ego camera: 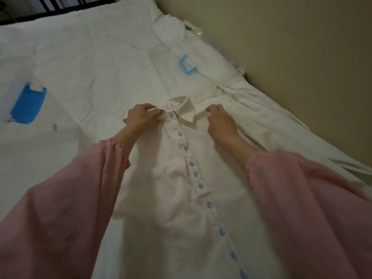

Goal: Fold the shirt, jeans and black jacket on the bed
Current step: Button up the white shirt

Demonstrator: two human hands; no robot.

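Both hands grip the shirt (181,188) in head view. I see left hand (138,115) pinching the collar (187,111) by the label, right hand (220,119) pinching its other end. My guess: pulling it square before folding. Shirt lies buttons-up on the bed (90,67), body running from the hands toward me.

This was a bedroom in a home. A wide bed (84,63) under a white quilted cover filled most of the view. A white pillow (168,27) lay at one o'clock, and the dark metal rails of the bed frame (48,9) showed at eleven o'clock. A plain beige wall (291,47) ran close along the bed from one to four o'clock. A white shirt (181,178) lay spread on the cover at six o'clock, and what seemed a clear storage bag (28,105) lay at nine.
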